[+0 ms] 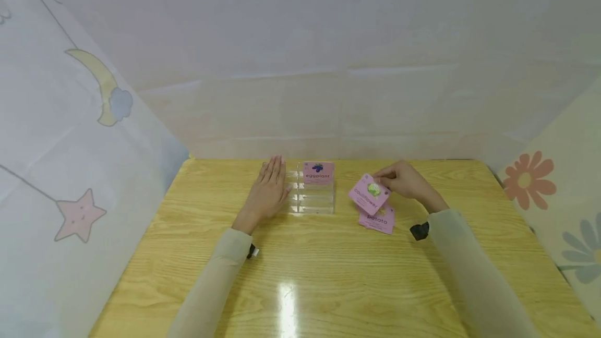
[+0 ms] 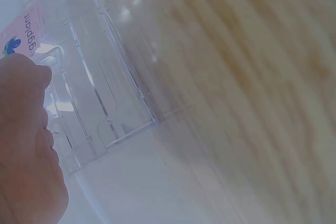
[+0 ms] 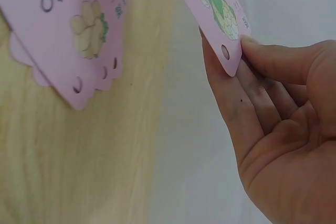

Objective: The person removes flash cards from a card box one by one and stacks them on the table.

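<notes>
In the head view my right hand (image 1: 407, 180) pinches a pink cauliflower card (image 1: 369, 194) by its edge, thumb on one face and fingers behind it. Below that card lies a small stack of pink cards, a potato card (image 1: 381, 221) on top; the right wrist view shows several punched corners. My left hand (image 1: 268, 189) lies with straight fingers along the left side of a clear plastic tiered card holder (image 1: 316, 203). An eggplant card (image 1: 318, 173) stands in the holder's back right slot. In the left wrist view the holder's clear steps (image 2: 105, 93) show beside the hand.
The wooden table (image 1: 300, 260) carries the holder near its back edge, against a pale hanging backdrop (image 1: 300, 108). Printed side walls with a moon (image 1: 105, 87) and flowers (image 1: 529, 180) flank it. Dark wrist straps (image 1: 419, 231) sit at both cuffs.
</notes>
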